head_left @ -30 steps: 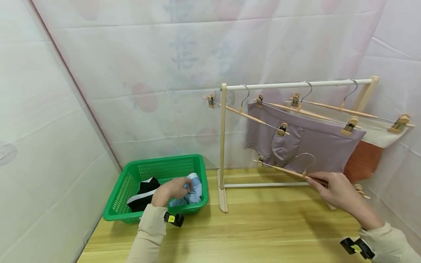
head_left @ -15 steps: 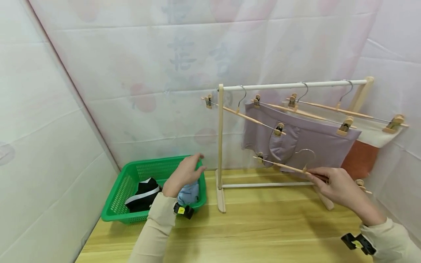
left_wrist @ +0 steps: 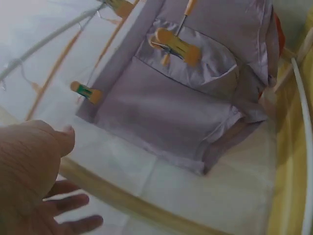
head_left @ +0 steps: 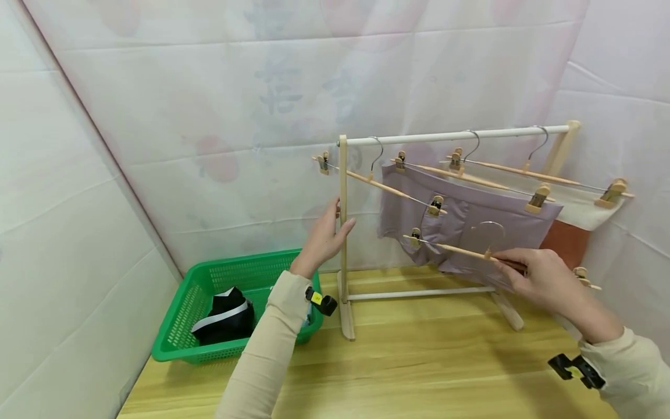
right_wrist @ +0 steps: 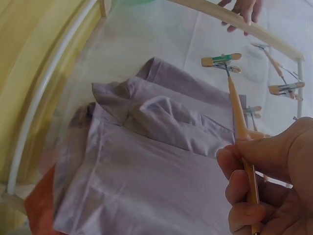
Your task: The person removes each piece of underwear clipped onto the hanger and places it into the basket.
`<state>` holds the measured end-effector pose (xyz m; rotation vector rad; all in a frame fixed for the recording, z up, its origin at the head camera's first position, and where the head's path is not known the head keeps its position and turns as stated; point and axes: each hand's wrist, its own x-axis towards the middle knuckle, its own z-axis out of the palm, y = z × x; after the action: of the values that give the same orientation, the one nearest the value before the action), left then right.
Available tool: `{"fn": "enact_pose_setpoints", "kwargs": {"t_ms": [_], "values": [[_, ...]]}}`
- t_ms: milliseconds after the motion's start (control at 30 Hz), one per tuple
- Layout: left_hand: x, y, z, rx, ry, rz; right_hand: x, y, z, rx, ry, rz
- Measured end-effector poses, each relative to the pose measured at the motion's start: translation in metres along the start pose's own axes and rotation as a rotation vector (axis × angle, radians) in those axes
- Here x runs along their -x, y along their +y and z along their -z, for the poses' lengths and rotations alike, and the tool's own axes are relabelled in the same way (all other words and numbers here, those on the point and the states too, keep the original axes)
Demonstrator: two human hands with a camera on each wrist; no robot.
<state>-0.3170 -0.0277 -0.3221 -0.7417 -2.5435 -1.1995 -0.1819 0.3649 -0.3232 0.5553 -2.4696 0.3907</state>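
Observation:
My right hand (head_left: 549, 285) grips the wooden bar of a clip hanger (head_left: 460, 251), which carries no garment and stays off the rack. In the right wrist view, the thumb and fingers wrap that bar. My left hand (head_left: 321, 238) is at the left post (head_left: 343, 174) of the drying rack, fingers behind it and thumb to the front; a gap shows in the left wrist view, and contact is unclear. Lilac boxer briefs (head_left: 502, 215) hang from a clip hanger on the rail, behind the held hanger. Nearer the left post hangs a bare clip hanger (head_left: 387, 187).
A green basket (head_left: 170, 326) stands left on the wooden table (head_left: 419, 372), holding a black garment (head_left: 225, 320) with a white band; the left sleeve hides most of its right end. A white and rust-red garment (head_left: 567, 241) hangs at the rack's right. Fabric walls enclose the table.
My left hand has left the light-blue garment in the basket and moved up and right to the rack's post, fingers spread. My right hand still holds the hanger, raised slightly. The view has shifted a little.

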Motion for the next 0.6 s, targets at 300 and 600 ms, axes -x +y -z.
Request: {"fn": "enact_pose_setpoints", "kwargs": {"t_ms": [300, 600], "values": [[-0.011, -0.018, -0.027, 0.045, 0.095, -0.061, -0.024, -0.008, 0.011, 0.015, -0.066, -0.062], [-0.010, -0.019, -0.030, 0.097, 0.119, -0.045, -0.065, -0.017, 0.025, 0.046, -0.093, -0.028]]}}
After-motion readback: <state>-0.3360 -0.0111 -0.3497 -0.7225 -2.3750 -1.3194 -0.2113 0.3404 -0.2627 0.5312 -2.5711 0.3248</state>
